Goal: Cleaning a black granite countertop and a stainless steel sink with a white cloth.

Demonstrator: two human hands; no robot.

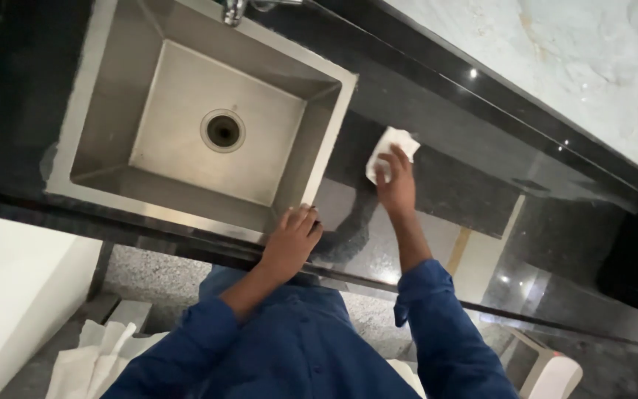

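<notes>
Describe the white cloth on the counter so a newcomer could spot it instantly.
Start at the steel sink set in the black countertop. Right of its rim, the right hand presses a small crumpled white cloth, the only white thing on that dark surface.
</notes>
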